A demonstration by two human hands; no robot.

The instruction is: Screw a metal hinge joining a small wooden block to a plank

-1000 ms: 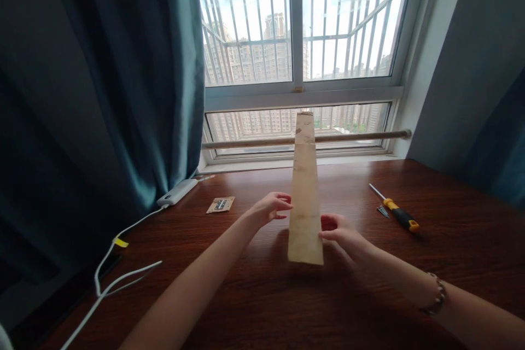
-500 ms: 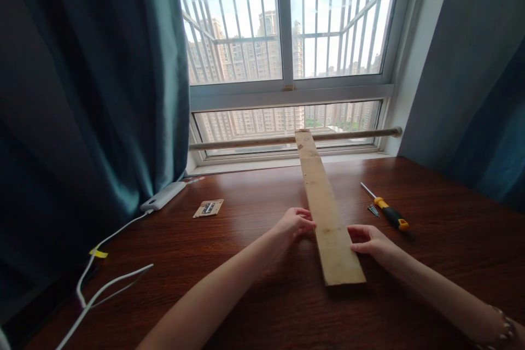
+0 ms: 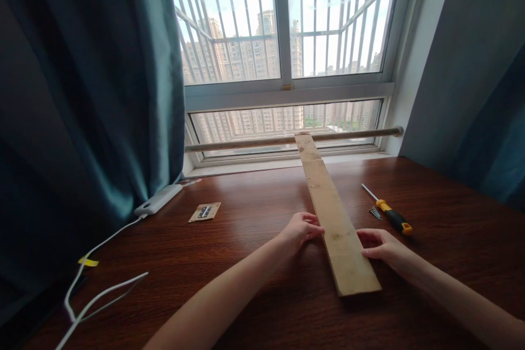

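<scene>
Left hand [image 3: 304, 228] and right hand [image 3: 380, 246] hold the wooden plank [image 3: 339, 227] by 2 edges; squeeze evenly, avoiding the screwdriver [image 3: 391, 216] at 3 o'clock.

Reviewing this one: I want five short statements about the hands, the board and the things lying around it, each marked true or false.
1. Both the left hand and the right hand are at the edges of the long board. True.
2. Screws lie beside the screwdriver. True.
3. The screwdriver lies to the left of the board. False: it lies to the right.
4. The screwdriver's handle is all red. False: it is black and yellow.
5. A small card lies left of the board. True.
</scene>
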